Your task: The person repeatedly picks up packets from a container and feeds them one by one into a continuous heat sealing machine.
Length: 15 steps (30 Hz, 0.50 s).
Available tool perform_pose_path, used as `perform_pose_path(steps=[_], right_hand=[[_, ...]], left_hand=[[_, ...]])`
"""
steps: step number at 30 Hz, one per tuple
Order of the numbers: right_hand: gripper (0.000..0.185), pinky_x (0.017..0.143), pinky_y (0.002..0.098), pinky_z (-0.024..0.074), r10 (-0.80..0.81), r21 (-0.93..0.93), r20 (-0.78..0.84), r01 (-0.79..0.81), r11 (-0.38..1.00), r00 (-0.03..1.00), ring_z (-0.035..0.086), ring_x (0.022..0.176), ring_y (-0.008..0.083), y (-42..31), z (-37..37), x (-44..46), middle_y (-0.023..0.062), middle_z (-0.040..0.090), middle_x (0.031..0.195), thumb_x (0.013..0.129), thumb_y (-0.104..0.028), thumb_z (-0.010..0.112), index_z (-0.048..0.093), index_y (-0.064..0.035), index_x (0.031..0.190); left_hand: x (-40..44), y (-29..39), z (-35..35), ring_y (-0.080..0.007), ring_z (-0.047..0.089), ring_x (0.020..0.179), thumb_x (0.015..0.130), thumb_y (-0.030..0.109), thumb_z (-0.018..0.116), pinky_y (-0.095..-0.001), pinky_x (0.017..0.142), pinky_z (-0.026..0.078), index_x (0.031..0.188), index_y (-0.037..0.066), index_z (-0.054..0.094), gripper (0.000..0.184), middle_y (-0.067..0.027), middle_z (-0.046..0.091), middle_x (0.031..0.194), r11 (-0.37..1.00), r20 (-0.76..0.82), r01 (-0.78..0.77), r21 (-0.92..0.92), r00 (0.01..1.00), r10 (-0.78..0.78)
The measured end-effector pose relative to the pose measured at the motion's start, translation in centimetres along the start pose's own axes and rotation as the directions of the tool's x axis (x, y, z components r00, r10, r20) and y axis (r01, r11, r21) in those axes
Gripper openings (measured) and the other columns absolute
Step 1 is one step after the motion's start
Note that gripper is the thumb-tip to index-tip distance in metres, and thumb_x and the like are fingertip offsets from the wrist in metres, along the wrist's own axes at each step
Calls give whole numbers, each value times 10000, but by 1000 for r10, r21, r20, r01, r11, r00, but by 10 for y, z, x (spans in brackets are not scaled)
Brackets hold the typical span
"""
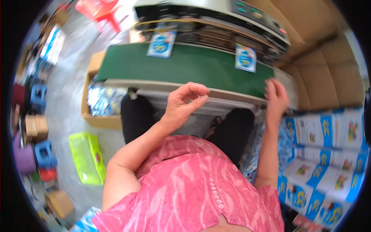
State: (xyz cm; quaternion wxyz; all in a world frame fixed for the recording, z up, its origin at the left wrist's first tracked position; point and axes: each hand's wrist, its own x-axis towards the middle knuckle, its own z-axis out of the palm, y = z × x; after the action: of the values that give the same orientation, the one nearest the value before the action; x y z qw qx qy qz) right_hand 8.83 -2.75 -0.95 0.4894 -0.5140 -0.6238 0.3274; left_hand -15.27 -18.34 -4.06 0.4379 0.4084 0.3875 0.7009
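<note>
My left hand (pixel 185 102) hovers in front of the near edge of the green belt (pixel 193 69), with curled fingers, a small gap to the thumb and nothing visible between them. Over the belt's right end is my right hand (pixel 276 96), blurred, its fingers apart and holding nothing that I can make out. Two small white-and-blue packets lie on the belt by the machine (pixel 208 31): one packet (pixel 161 44) left of centre, the other packet (pixel 245 58) toward the right. Neither hand touches a packet.
An open cardboard box (pixel 102 121) of shiny packets stands left of my legs. Beside it on the floor is a lime-green basket (pixel 85 158). Printed blue-and-white cartons (pixel 328 131) and a heap of packets (pixel 284 145) lie right. A red chair (pixel 102 9) stands upper left.
</note>
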Motion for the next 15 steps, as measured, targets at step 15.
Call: perform_pose_path(steps=[15], right_hand=[[195,581,224,438,199,-398,426,-14,917,883,537,656,78,72,-14,-142,47,655,808,921,-150,584,654,10,1008]], left_hand=[[-188,-32,-291,-108,604,729,820,129,670,-248,667,482,937,28,646,157,-31,649,840,976,-982,209,59,188,19]])
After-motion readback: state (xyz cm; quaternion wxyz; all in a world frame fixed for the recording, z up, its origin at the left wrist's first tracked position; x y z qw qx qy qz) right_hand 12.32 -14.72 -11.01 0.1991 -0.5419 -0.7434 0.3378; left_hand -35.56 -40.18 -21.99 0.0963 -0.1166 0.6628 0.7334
